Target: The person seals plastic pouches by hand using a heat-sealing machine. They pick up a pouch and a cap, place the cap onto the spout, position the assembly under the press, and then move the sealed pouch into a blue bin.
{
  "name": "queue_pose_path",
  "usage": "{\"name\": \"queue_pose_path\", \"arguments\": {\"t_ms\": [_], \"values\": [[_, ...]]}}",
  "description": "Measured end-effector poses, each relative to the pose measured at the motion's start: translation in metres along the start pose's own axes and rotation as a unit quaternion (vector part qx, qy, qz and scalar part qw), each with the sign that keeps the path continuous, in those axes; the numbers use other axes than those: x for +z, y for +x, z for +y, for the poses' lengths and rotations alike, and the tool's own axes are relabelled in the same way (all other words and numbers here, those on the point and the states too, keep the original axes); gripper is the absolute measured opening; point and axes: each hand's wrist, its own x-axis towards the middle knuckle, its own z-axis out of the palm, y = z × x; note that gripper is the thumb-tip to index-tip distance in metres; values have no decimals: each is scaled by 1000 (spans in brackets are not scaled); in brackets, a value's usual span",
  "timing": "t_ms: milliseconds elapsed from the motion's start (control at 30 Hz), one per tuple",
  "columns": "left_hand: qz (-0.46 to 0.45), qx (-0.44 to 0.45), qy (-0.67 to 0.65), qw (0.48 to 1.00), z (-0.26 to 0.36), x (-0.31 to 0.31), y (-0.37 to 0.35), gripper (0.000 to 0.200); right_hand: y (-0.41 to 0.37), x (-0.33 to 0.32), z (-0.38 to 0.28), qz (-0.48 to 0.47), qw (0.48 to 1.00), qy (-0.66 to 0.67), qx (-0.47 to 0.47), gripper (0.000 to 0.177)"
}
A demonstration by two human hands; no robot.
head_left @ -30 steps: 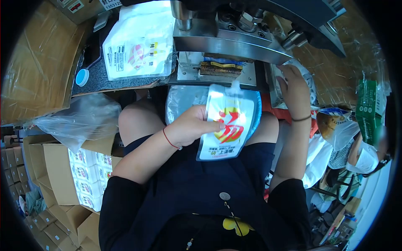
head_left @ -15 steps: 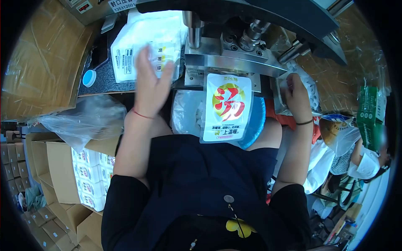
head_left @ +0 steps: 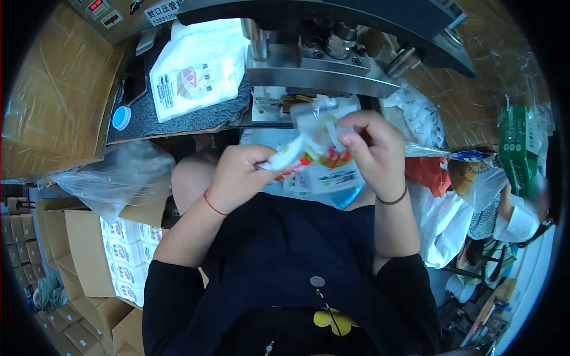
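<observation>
My left hand (head_left: 240, 177) is closed on the edge of a white printed pouch (head_left: 289, 153), which is bent and blurred by motion. Across from it, my right hand (head_left: 375, 148) pinches a small white plastic piece (head_left: 335, 137) close to the pouch's upper end. Behind both hands, another pouch (head_left: 330, 178) with red lettering hangs in front of the press (head_left: 317, 77), partly covered. Left of the press lies a stack of white pouches (head_left: 199, 71) on a dark grey mat (head_left: 228, 110).
White plastic pieces (head_left: 418, 115) fill a bin right of the press. A blue cap (head_left: 122, 117) sits on the mat's left edge. Below left stands an open carton (head_left: 86, 249) of packed white goods, near a clear plastic bag (head_left: 139, 172). Another person's arm (head_left: 504, 210) shows far right.
My left hand has come from the pouch stack to my front, now with a pouch. My right hand has moved left from the bin, now pinching a small white piece.
</observation>
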Motion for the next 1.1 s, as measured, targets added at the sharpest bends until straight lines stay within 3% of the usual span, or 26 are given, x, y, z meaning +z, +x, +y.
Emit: {"name": "queue_pose_path", "arguments": {"t_ms": [67,200,300,333,467,567,633,700,767,867,1000,1067,1100], "values": [[-32,-17,-51,998,12,17,1,23,7,-4,-9,4,998,32,53,18],[-94,-77,-269,955,6,43,-5,35,8,-28,8,-37,988,-125,-88,13],[-155,-70,-173,970,4,46,-2,34,-6,-31,2,81,992,51,88,11],[-159,-84,-217,959,4,50,-4,34,-7,-31,-2,61,990,84,98,13],[-197,-139,-344,908,13,58,-5,37,0,-44,6,-98,982,-158,-29,19],[-258,-150,-360,884,13,58,-4,39,-2,-46,10,-181,981,-69,11,19],[-257,-160,-394,868,4,64,-2,36,-2,-51,15,-96,984,-144,42,21],[-249,-150,-397,871,-3,62,0,36,2,-64,32,-1,956,-292,37,25],[-178,-169,-437,865,-5,53,11,36,1,-80,59,-21,913,-396,95,28],[-138,-155,-465,860,-5,31,37,35,-9,-87,103,-84,903,-412,86,35],[-138,-176,-477,850,-2,24,50,41,-12,-86,112,-75,916,-379,108,28],[21,-77,-243,967,-10,7,50,49,-16,-87,114,-33,943,-310,119,30],[99,-25,-115,988,-16,-6,50,53,-18,-87,110,-12,953,-274,126,32]]}}
